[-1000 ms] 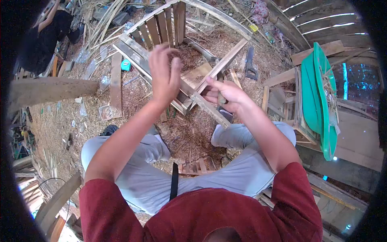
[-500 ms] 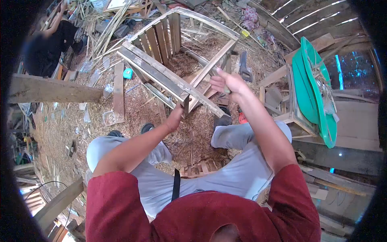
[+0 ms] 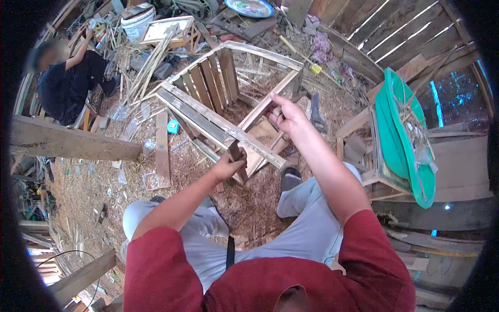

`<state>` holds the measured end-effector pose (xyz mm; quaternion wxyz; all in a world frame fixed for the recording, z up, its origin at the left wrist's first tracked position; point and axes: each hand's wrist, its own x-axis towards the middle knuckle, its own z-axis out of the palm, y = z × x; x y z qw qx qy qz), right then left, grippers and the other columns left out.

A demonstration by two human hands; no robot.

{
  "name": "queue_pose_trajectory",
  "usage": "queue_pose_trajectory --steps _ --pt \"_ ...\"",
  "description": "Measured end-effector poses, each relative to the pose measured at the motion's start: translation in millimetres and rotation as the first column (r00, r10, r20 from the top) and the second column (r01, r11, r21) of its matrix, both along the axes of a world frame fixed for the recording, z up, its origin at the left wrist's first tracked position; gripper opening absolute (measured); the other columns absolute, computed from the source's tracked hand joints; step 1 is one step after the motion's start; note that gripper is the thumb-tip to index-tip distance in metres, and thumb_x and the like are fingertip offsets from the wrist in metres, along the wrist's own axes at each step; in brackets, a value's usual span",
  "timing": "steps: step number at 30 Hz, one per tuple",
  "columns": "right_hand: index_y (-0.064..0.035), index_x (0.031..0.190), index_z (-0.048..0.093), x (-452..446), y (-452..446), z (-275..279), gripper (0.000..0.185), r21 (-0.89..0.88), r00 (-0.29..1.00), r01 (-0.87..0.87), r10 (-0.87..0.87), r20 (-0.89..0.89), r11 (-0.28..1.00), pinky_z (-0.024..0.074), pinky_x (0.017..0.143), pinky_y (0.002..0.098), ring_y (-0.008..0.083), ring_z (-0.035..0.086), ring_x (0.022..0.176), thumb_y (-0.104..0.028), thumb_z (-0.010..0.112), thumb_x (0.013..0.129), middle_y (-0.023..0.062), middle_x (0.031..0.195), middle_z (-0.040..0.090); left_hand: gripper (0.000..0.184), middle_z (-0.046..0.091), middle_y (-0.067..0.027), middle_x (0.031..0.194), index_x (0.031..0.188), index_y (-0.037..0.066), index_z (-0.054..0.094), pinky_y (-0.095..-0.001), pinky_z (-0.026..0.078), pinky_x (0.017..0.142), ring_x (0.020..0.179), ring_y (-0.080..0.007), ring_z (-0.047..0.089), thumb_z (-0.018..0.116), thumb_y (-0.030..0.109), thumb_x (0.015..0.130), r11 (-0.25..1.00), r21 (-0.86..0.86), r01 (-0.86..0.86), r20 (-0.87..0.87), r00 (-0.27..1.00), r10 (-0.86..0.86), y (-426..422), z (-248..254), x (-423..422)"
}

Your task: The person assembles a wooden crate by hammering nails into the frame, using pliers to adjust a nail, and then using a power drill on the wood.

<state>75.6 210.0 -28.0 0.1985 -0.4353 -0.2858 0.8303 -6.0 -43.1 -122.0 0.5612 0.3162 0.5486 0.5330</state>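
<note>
A slatted wooden frame (image 3: 208, 115) made of pale, rough boards stands tilted on the floor in front of me. My left hand (image 3: 230, 165) is closed around its near corner, by a short upright piece of wood. My right hand (image 3: 287, 117) is beside the frame's right-hand rail (image 3: 283, 89), with one finger or the thumb reaching over the wood. Its other fingers are curled, and a small greyish thing shows between them, too hidden to name. To the right of that hand lies a handsaw (image 3: 316, 115) with a dark handle.
A turquoise tape measure (image 3: 173, 126) lies left of the frame, near a loose board (image 3: 162, 151). At right, a green plastic tub (image 3: 392, 130) rests on a wooden stand. A thick beam (image 3: 73, 138) juts in from the left. A seated person (image 3: 65, 88) is at the far left.
My view has tilted up, so the scene sits lower and a bucket appears at the back. My right hand has shifted onto the right rail. My left hand still grips the corner.
</note>
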Motion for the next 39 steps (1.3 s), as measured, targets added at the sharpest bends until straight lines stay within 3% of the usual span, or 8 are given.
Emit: queue_pose_trajectory --steps 2,5,7,10,18,22,32,39 --pt "-0.0021 0.108 0.06 -13.5 10.4 7.4 0.025 0.032 1.0 -0.008 0.009 -0.019 0.999 0.0624 0.089 0.0441 0.0267 0.067 0.097 -0.016 0.074 0.093 0.0107 0.103 0.062 0.009 0.056 -0.0004 0.076 0.095 0.006 0.053 -0.0308 0.05 0.066 0.069 -0.0128 0.058 0.057 0.002 0.088 0.987 -0.001 -0.163 -0.082 0.983 0.162 -2.4 52.5 -0.1" --pt "-0.0051 0.108 0.063 -30.5 20.1 21.8 0.024 -0.079 0.983 -0.028 0.013 -0.183 0.997 0.0634 0.083 0.0415 0.025 0.069 0.09 -0.017 0.076 0.091 0.0087 0.097 0.067 0.012 0.057 -0.0008 0.075 0.098 0.005 0.054 -0.0292 0.05 0.06 0.065 -0.012 0.057 0.06 0.004 0.088 0.879 0.034 -0.476 0.011 0.88 0.476 0.3 63.8 -8.7" --pt "-0.0054 0.11 0.062 -39.8 15.0 37.5 0.025 -0.025 0.991 -0.011 0.007 -0.133 1.0 0.062 0.083 0.0408 0.0249 0.068 0.093 -0.02 0.073 0.094 0.0087 0.103 0.067 0.021 0.057 0.0008 0.074 0.103 0.004 0.055 -0.0271 0.046 0.053 0.06 -0.0089 0.054 0.07 0.012 0.091 0.775 0.07 -0.628 -0.173 0.757 0.63 1.7 87.8 -20.7" --pt "-0.0058 0.111 0.061 -54.0 9.9 45.3 0.023 -0.028 0.973 -0.003 -0.004 -0.229 1.0 0.0614 0.082 0.0401 0.0254 0.067 0.095 -0.021 0.071 0.096 0.009 0.108 0.064 0.022 0.056 0.0032 0.071 0.108 0.007 0.056 -0.0229 0.038 0.044 0.055 -0.0045 0.05 0.07 0.018 0.096 0.693 0.177 -0.698 -0.193 0.666 0.72 10.8 114.2 -51.4" --pt "0.0014 0.105 0.058 -47.5 16.0 65.8 0.013 -0.226 0.864 0.1 -0.197 -0.464 0.969 0.063 0.089 0.0378 0.0273 0.068 0.093 -0.009 0.063 0.099 0.0146 0.103 0.065 0.027 0.048 0.0056 0.062 0.1 0.01 0.054 -0.022 0.033 0.037 0.045 -0.0033 0.043 0.056 0.037 0.105 0.788 0.236 -0.569 -0.28 0.736 0.616 36.1 176.0 -98.2" --pt "0.0049 0.107 0.055 -40.7 12.5 83.6 0.015 -0.173 0.8 0.125 -0.203 -0.565 0.977 0.0625 0.094 0.041 0.0299 0.069 0.098 -0.004 0.062 0.097 0.018 0.106 0.065 0.03 0.048 0.0028 0.06 0.092 0.011 0.053 -0.0234 0.032 0.035 0.041 -0.0056 0.041 0.054 0.036 0.106 0.806 0.266 -0.529 -0.31 0.745 0.591 44.0 212.4 -107.9" --pt "0.0103 0.111 0.053 -12.9 16.1 89.3 0.019 -0.216 0.841 0.013 -0.127 -0.526 0.976 0.0633 0.091 0.0374 0.0314 0.069 0.1 0.0 0.058 0.096 0.0209 0.106 0.065 0.037 0.046 0.0022 0.057 0.094 0.009 0.053 -0.0248 0.031 0.035 0.039 -0.0073 0.04 0.055 0.044 0.104 0.852 0.192 -0.488 -0.443 0.731 0.519 36.5 254.1 -109.6" --pt "0.0048 0.101 0.06 18.1 -0.5 106.6 0.018 0.015 0.94 -0.105 0.104 -0.323 0.994 0.0617 0.076 0.0364 0.0259 0.07 0.088 -0.01 0.053 0.094 0.0171 0.095 0.068 0.031 0.046 0.0033 0.058 0.097 0.008 0.054 -0.0244 0.031 0.036 0.04 -0.0064 0.039 0.056 0.037 0.105 0.868 0.181 -0.463 -0.487 0.724 0.488 15.7 291.8 -97.1"
